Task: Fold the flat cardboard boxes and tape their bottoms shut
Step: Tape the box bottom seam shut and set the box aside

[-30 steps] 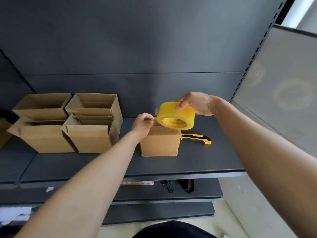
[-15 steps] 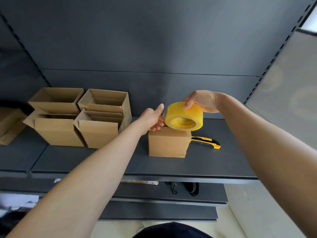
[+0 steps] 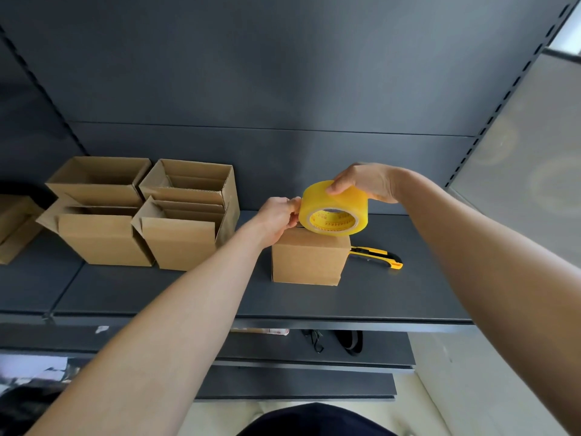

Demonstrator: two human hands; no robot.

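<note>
Matt cardboard box (image 3: 309, 259), glossy tape roll (image 3: 333, 207)

Small brown cardboard box (image 3: 309, 259): folded, upright, top face closed, standing on the shelf (image 3: 393, 294). Yellow tape roll (image 3: 333, 207): tilted, printed core facing forward, at that box's top edge. Four open-topped boxes (image 3: 179, 240): upright, grouped two by two, left of that box, apart from it.

Centre frame, a translucent yellow tape roll (image 3: 344, 199), red print on its core. Plain brown box (image 3: 309, 259) beneath; yellow-and-black knife (image 3: 377, 255) right; dark grey shelf (image 3: 393, 297).
</note>
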